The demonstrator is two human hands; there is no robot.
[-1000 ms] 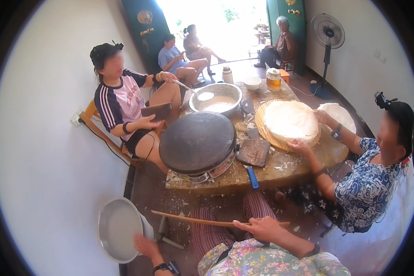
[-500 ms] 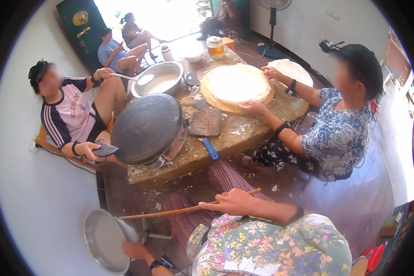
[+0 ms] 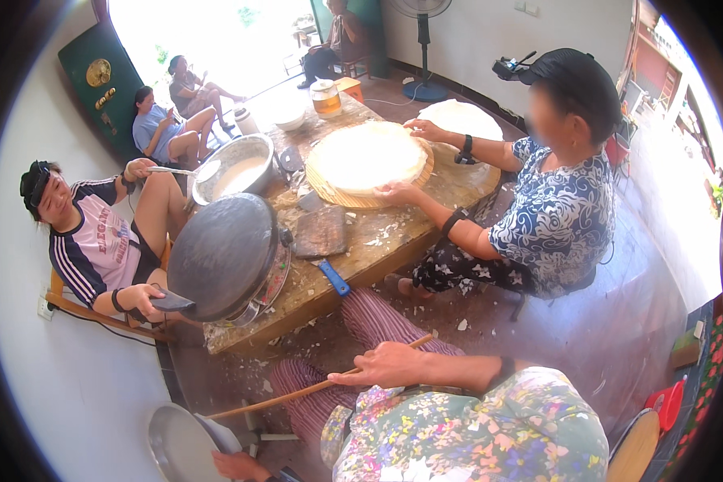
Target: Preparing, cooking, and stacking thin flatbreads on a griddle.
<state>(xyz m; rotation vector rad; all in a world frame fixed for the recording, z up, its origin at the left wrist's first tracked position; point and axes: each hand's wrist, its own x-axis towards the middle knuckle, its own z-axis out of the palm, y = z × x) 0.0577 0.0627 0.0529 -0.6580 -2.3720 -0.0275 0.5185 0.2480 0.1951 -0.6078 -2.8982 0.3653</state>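
My right hand (image 3: 384,365) is closed round a long thin wooden stick (image 3: 297,394), which slants across my lap. The stick's left end comes close to the rim of a metal basin (image 3: 154,438) holding pale liquid. At the basin's near side is my left hand (image 3: 241,466), low in the picture; its fingers are too indistinct to tell whether they grip. A blue-handled scraper (image 3: 334,277) lies at the table edge in front of my knees. Beyond it stands a round black griddle (image 3: 221,253), tilted toward the left.
Left, a person holds a ladle (image 3: 171,169) over a batter pot (image 3: 259,146) and a dark flat scraper (image 3: 173,301). Right, another person touches a stack of thin white sheets (image 3: 365,157) on a woven tray (image 3: 321,191). A worn wooden board (image 3: 320,234) lies on the table (image 3: 390,241).
The whole view has shifted, moving the table leftward and down. My left hand sits lower in the picture, still beside the basin. My right hand keeps hold of the stick.
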